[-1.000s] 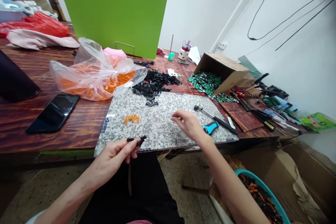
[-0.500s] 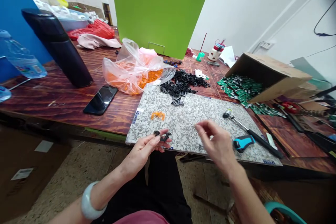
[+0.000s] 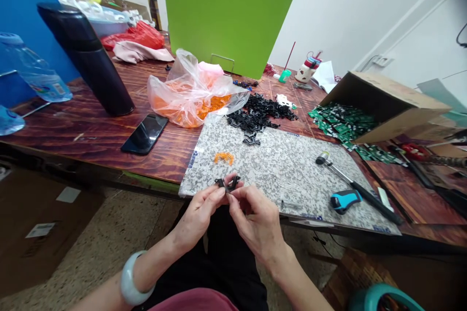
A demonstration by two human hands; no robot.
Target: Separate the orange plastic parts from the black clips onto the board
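Between thumb and fingers, my left hand (image 3: 204,206) pinches a small black plastic part (image 3: 230,184) with angled arms, just off the near edge of the speckled stone slab (image 3: 262,165). My right hand (image 3: 255,218) has its thumb and forefinger closed at the part's right side; whether a separate small piece sits in that pinch is hidden. A small orange plastic part (image 3: 224,158) lies on the slab beyond my hands. Farther back is a heap of black plastic parts (image 3: 255,114), with a few lying loose in front of it.
A mallet (image 3: 350,184) and a blue-black tool (image 3: 345,201) lie on the slab's right. A plastic bag of orange parts (image 3: 189,102), a phone (image 3: 145,134) and a dark flask (image 3: 91,63) stand left. A cardboard box (image 3: 397,102) spills green circuit boards (image 3: 343,124).
My right hand has moved left from over the slab to meet my left hand at the black part. My left hand still holds the part. The view has shifted slightly.
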